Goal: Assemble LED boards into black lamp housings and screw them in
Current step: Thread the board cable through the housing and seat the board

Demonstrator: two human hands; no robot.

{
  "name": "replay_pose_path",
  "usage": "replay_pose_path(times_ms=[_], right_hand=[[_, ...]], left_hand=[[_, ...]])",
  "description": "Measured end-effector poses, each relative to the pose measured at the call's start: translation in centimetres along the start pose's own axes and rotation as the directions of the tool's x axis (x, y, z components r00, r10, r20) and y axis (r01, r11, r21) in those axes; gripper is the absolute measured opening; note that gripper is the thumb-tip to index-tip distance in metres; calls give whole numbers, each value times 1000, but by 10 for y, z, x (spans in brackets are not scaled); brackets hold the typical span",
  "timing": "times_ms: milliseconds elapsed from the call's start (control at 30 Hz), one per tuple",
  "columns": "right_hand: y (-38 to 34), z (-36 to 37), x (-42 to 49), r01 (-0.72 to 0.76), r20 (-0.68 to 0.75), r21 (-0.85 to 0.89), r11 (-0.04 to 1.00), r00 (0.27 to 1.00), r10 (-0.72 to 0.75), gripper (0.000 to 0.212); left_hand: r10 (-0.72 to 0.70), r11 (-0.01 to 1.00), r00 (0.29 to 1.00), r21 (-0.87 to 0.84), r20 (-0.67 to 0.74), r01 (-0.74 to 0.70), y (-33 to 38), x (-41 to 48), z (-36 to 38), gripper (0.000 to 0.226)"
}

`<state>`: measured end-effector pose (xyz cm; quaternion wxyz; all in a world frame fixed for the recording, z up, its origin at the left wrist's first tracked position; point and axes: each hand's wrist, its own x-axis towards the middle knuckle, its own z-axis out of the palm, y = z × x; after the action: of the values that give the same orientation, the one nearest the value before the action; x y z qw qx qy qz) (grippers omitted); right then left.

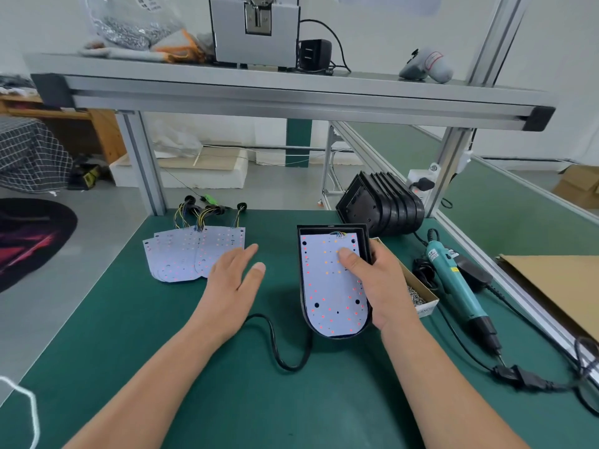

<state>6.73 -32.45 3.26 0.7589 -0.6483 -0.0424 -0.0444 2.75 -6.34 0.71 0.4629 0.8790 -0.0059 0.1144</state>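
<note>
Lamp housing (pixel 324 229) side beneath right hand (pixel 379 286)

- black round-ended plastic lamp housing (pixel 330 227): lies open side up on the green mat (pixel 227 400), straight end away, black cable (pixel 275 348) trailing from the rounded end.
- white LED board with red and orange dots (pixel 327 286): sits flat inside that housing, wires at the far end.
- loose white LED boards (pixel 181 254): overlap in a fanned pile well to the left.
- spare black housings (pixel 389 205): stand on edge in a row behind.

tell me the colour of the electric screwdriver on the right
Teal, black at its near end: the corded electric screwdriver, shown best in the head view.
</note>
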Motion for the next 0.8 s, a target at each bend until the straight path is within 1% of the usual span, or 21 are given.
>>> replay_pose_path(times_ms=[67,167,200,233,300,333,367,400,467,533,600,667,700,800], right_hand=[[-2,-4,2,10,-48,-5,1000,999,-11,24],[-4,-12,5,12,-99,11,1000,995,-11,18],[-5,-13,5,12,-108,21,1000,994,-10,17],[-5,-12,5,18,-116,19,1000,993,-15,17],[-3,-5,2,36,-123,-5,999,992,-37,15],[0,1,1,44,-120,-16,999,992,-45,15],[4,8,-1,49,-118,-27,998,992,-52,15],[7,14,-3,50,-117,-39,998,992,-54,16],[11,25,-6,39,-129,-51,998,991,-45,16],[12,28,-7,35,-135,-50,998,990,-41,15],[11,28,-7,35,-128,-56,998,991,-42,15],[9,25,-5,38,-88,-78,996,995,-44,20],[9,22,-5,40,-33,-80,996,999,-43,27],[8,11,-3,4,205,-76,997,979,12,62]], left_hand=[[5,1000,1000,-7,17,-5,-3,-3,-1,48],[-12,1000,1000,-26,16,13,-4,-4,-4,47],[-18,998,999,-57,33,20,-3,-5,-5,47],[-24,991,997,-128,69,33,0,-7,-4,50],[-3,947,980,-314,200,67,9,-13,1,63],[20,935,966,-347,257,72,13,-15,6,68],[42,939,954,-339,296,63,16,-16,12,67],[65,943,947,-331,315,45,18,-16,18,61],[74,944,947,-329,313,34,18,-13,26,47],[75,944,946,-329,314,35,13,-10,28,46],[66,960,939,-278,337,32,10,-10,30,48],[52,975,942,-219,331,23,10,-10,32,47],[42,980,951,-198,308,21,10,-9,33,48],[5,978,972,-205,235,45,7,-6,33,54]])
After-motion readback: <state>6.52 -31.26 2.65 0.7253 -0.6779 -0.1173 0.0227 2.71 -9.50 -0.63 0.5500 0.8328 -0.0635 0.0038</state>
